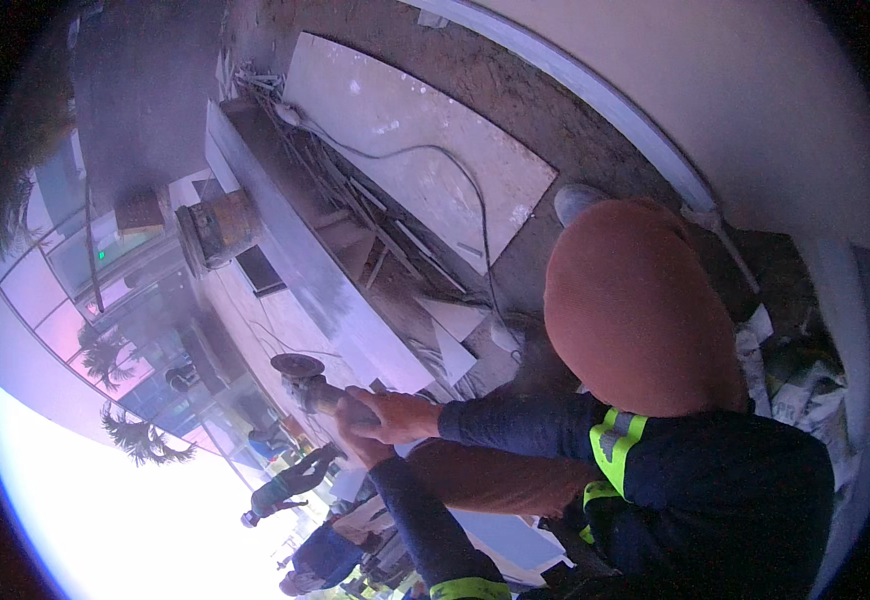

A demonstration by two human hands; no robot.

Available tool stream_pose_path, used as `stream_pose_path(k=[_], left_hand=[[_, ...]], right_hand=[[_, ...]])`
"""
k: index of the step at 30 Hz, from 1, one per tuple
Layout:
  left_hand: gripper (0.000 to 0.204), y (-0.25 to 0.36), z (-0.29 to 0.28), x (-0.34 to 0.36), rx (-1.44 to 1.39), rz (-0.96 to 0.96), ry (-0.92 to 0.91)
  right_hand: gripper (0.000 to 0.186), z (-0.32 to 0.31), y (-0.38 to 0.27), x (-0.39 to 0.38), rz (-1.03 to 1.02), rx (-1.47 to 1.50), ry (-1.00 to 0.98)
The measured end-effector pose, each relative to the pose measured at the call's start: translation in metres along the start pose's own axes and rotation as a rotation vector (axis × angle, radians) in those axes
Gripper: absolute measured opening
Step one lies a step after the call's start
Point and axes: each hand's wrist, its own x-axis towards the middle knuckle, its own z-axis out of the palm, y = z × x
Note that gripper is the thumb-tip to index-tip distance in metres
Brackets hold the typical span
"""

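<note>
Both my hands are wrapped round an angle grinder (pixel 317 394), its dark round disc (pixel 298 366) pointing away from me. My right hand (pixel 402 415) grips the rear of the body. Just below it in the picture, my left hand (pixel 360 441) closes on the same tool, hiding part of it. Beside the disc runs a long pale ledge (pixel 355 315); whether the disc touches any surface, I cannot tell. Dark sleeves with yellow reflective bands cover my arms. My bent knee (pixel 645 310) in reddish-brown cloth stands to the right of the tool.
A large pale board (pixel 405 140) lies on the dirt, a grey cable (pixel 475 190) across it. Thin scrap strips (pixel 385 240) lie alongside. A stained bucket (pixel 220 230) is by the ledge. Sacks (pixel 810 395) lie behind my knee. Two people (pixel 290 487) (pixel 327 553) are farther off.
</note>
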Motion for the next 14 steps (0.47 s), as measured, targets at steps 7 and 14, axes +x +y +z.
stream_pose_path(k=[7, 14], left_hand=[[0.048, 0.010, 0.046, -0.020, -0.007, -0.008, -0.026], [0.035, 0.004, 0.009, 0.007, 0.050, -0.118, -0.130]], right_hand=[[0.088, 0.002, 0.009, 0.005, -0.018, 0.060, 0.028], [0.093, 0.014, 0.016, 0.010, 0.198, 0.119, 0.008]])
